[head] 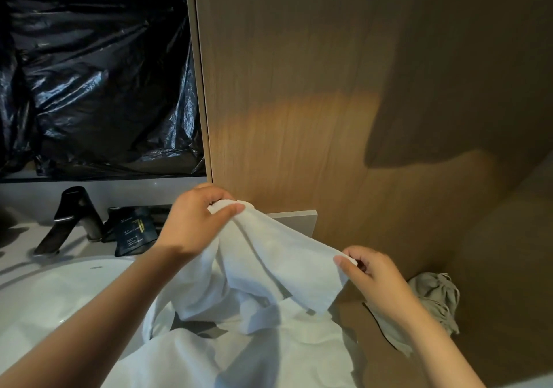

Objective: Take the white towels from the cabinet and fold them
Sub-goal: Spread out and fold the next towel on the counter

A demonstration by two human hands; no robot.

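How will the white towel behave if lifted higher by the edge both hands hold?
Probably floppy: the towel sags in deep folds between the left hand and right hand. Likely light, since fingertip pinches alone hold it up. Its lower end lies bunched below, so it may trail when raised.

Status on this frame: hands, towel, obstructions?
Left hand and right hand each pinch an edge of the white towel. Towel held up, unfolded, draping down. Nothing blocking; grey cloth at right.

my towel (pixel 278 268) was plain white, the panel (pixel 329 103) wood-grained brown, the plastic sheet (pixel 95 67) glossy black.
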